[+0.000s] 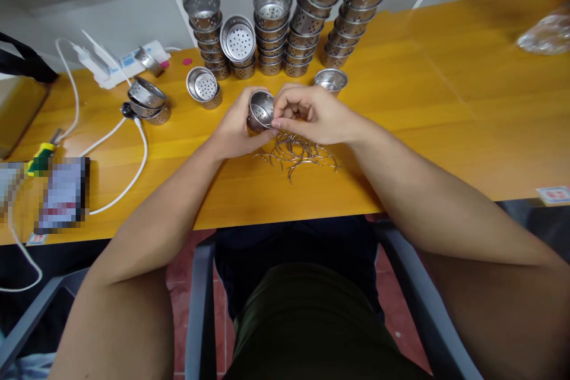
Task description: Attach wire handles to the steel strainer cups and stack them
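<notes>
My left hand (238, 127) is wrapped around a small perforated metal cup (260, 108), its mouth tilted up toward me. At the cup's right rim, my right hand (307, 113) has thumb and forefinger pinched together. A thin wire (268, 125) seems to run from that pinch along the rim, though the fingers hide most of it. Right below the hands lies a loose pile of thin curved metal wires (303, 154) on the table. Another metal cup (332, 79) stands just behind my right hand, partly covered by it.
Tall stacks of perforated cups (271, 29) line the back of the yellow table (445, 107). More cups (203, 86) stand to the left. A power strip (129, 65), white cables (145, 160) and a yellow-green screwdriver (42, 157) lie at far left; a clear plastic bag (547, 32) is at far right.
</notes>
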Available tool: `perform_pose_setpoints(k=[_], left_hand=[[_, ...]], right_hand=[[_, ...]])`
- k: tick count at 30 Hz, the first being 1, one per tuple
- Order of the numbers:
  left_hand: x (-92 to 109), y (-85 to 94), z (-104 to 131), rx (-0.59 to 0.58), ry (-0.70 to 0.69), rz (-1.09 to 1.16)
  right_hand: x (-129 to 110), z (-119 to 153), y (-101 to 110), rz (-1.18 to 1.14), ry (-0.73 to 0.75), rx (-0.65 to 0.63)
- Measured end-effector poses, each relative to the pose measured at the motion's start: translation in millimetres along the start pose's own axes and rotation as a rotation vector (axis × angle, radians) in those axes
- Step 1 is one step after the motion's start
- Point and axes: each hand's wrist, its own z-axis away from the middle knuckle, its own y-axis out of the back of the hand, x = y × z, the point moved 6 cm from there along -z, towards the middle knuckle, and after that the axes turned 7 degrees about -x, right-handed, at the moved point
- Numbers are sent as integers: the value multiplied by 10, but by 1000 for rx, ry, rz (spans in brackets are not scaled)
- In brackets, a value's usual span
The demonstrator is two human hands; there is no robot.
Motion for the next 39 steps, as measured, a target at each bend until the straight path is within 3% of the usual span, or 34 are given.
perform_pose_setpoints(k=[8,22,32,39], left_hand=[[-16,-52,28,-19,8,-5],[-39,-107,55,-44,-2,-14],[19,-113,47,-101,55,14],[-18,-97,49,-101,103,31]], right_hand=[[-35,-1,12,-77,-46,-65],[-19,-3,18,-82,-62,-70],[-42,38,69,-62,-110,-117],[-96,11,39,-61,-72,-81]])
